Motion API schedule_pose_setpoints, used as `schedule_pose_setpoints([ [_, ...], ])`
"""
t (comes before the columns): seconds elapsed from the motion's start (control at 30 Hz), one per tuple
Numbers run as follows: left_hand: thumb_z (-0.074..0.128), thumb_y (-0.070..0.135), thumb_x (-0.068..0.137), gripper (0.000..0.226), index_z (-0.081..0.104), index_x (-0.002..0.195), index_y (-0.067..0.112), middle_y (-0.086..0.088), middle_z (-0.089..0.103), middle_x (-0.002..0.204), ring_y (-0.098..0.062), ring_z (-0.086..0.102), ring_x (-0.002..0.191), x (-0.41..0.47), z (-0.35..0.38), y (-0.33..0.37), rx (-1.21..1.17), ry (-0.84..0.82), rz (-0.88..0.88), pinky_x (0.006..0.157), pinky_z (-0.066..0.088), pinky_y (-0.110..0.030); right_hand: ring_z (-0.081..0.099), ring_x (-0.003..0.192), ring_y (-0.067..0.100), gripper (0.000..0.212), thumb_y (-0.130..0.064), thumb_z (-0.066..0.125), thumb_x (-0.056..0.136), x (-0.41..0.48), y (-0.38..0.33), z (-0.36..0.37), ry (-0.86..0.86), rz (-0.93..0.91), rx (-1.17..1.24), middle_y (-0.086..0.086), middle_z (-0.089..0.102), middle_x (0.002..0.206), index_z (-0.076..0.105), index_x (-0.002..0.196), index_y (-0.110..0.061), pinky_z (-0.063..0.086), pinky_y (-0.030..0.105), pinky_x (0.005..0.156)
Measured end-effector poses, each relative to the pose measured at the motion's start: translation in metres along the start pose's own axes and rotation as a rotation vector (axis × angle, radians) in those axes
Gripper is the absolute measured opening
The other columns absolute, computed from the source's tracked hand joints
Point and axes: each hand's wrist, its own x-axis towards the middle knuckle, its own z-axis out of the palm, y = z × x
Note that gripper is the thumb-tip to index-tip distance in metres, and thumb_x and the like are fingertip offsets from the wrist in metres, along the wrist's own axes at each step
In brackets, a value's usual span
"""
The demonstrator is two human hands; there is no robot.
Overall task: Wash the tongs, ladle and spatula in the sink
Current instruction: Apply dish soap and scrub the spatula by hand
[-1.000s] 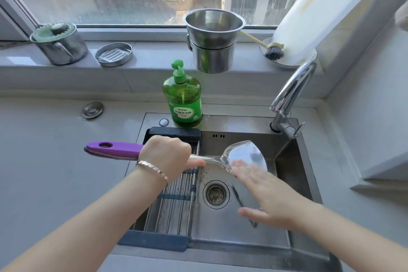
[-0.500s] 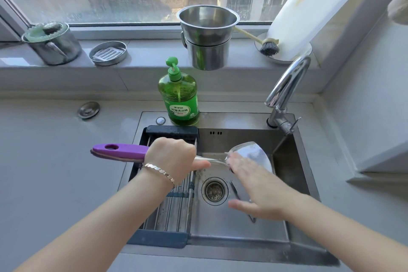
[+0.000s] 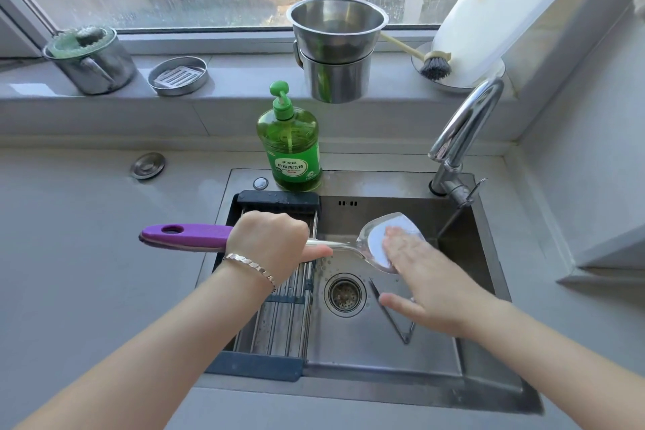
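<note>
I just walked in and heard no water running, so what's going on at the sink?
A person is washing a spatula over the sink. The left hand grips its purple handle, and the right hand lies flat on the metal blade, fingers spread over it. No water shows at the faucet. Tongs lie in the basin beside the drain, partly under the right hand.

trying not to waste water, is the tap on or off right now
Off, as far as it shows: no stream falls from the tap into the sink, while the right hand rubs the spatula.
</note>
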Motion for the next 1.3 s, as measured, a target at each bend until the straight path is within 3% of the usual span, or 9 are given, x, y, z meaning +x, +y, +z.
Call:
schedule_pose_setpoints([
  [0.17, 0.066, 0.072, 0.055, 0.088, -0.003, 0.049, 0.018, 0.006, 0.015, 0.036, -0.012, 0.017, 0.032, 0.000, -0.006, 0.002, 0.060, -0.081, -0.050, 0.050, 0.006, -0.008, 0.042, 0.131, 0.027, 0.082, -0.064, 0.015, 0.092, -0.006, -0.003, 0.009, -0.060, 0.028, 0.049, 0.015, 0.045, 0.141, 0.044, 0.136, -0.002, 0.016, 0.027, 0.109],
  [0.37, 0.024, 0.072, 0.083, 0.063, 0.025, 0.054, 0.017, 0.005, 0.034, 0.054, -0.018, 0.047, 0.062, 0.001, -0.001, 0.000, 0.058, -0.211, -0.144, 0.053, 0.032, -0.022, 0.053, 0.124, 0.021, 0.078, -0.062, 0.015, 0.093, -0.007, -0.006, 0.004, -0.071, 0.074, 0.093, 0.009, 0.056, 0.133, 0.055, 0.129, -0.005, 0.022, 0.024, 0.106],
  [0.57, 0.026, 0.072, 0.083, 0.062, 0.026, 0.054, 0.017, 0.006, 0.030, 0.053, -0.017, 0.046, 0.063, 0.001, -0.001, -0.005, 0.103, -0.272, -0.142, 0.046, 0.020, -0.020, 0.048, 0.127, 0.019, 0.077, -0.063, 0.017, 0.092, -0.011, -0.003, 0.013, -0.007, 0.040, 0.107, 0.008, 0.054, 0.135, 0.053, 0.130, -0.007, 0.020, 0.022, 0.107],
  [0.77, 0.027, 0.071, 0.084, 0.063, 0.024, 0.054, 0.016, 0.004, 0.033, 0.054, -0.018, 0.045, 0.063, -0.005, 0.002, 0.000, 0.118, -0.319, -0.078, 0.046, 0.018, -0.021, 0.016, 0.143, 0.008, 0.113, -0.083, -0.013, 0.066, -0.009, 0.016, 0.017, -0.007, 0.137, 0.234, -0.007, 0.025, 0.152, 0.028, 0.146, -0.015, -0.002, 0.018, 0.115],
  [0.87, 0.026, 0.070, 0.085, 0.062, 0.023, 0.054, 0.016, 0.005, 0.030, 0.053, -0.018, 0.046, 0.064, -0.009, 0.003, 0.007, 0.097, -0.318, 0.018, 0.046, 0.018, -0.021, 0.025, 0.140, 0.017, 0.079, -0.068, 0.019, 0.087, 0.002, 0.025, 0.013, 0.003, 0.361, 0.427, 0.002, 0.032, 0.150, 0.030, 0.142, -0.012, 0.013, 0.031, 0.118],
  [0.97, 0.027, 0.069, 0.086, 0.062, 0.022, 0.054, 0.016, 0.004, 0.051, 0.063, -0.019, 0.045, 0.063, -0.007, 0.003, 0.015, 0.025, -0.285, 0.078, 0.047, 0.018, -0.021, 0.014, 0.143, 0.012, 0.084, -0.049, 0.060, 0.083, 0.016, 0.037, -0.002, -0.081, 0.274, 0.508, -0.002, 0.017, 0.156, 0.020, 0.148, -0.013, 0.011, 0.023, 0.114],
  [1.1, 0.042, 0.071, 0.070, 0.064, 0.020, 0.043, 0.018, 0.005, 0.042, 0.029, -0.014, 0.020, 0.032, -0.004, 0.000, 0.010, 0.127, -0.031, 0.165, 0.047, 0.014, -0.014, 0.054, 0.083, 0.007, 0.041, -0.052, 0.080, 0.059, 0.033, 0.022, -0.010, -0.287, 0.092, 0.425, -0.010, 0.061, 0.089, 0.061, 0.088, -0.030, 0.046, 0.024, 0.074],
  [1.17, 0.036, 0.068, 0.070, 0.058, 0.019, 0.042, 0.020, 0.005, 0.035, 0.024, -0.013, 0.024, 0.023, 0.000, 0.009, 0.008, 0.097, 0.057, 0.210, 0.045, 0.018, -0.015, 0.043, 0.057, 0.007, 0.047, -0.053, 0.079, 0.058, 0.042, 0.022, -0.003, -0.295, 0.068, 0.392, -0.007, 0.049, 0.059, 0.044, 0.054, -0.021, 0.034, 0.027, 0.054],
  [1.3, 0.035, 0.070, 0.068, 0.062, 0.031, 0.031, 0.021, 0.004, 0.035, 0.024, -0.013, 0.033, 0.020, -0.002, 0.013, 0.004, 0.047, 0.108, 0.199, 0.045, 0.018, -0.014, 0.039, 0.048, 0.009, 0.052, -0.052, 0.072, 0.070, 0.049, 0.033, -0.003, -0.307, 0.232, 0.695, -0.005, 0.050, 0.046, 0.043, 0.042, -0.018, 0.032, 0.024, 0.050],
])
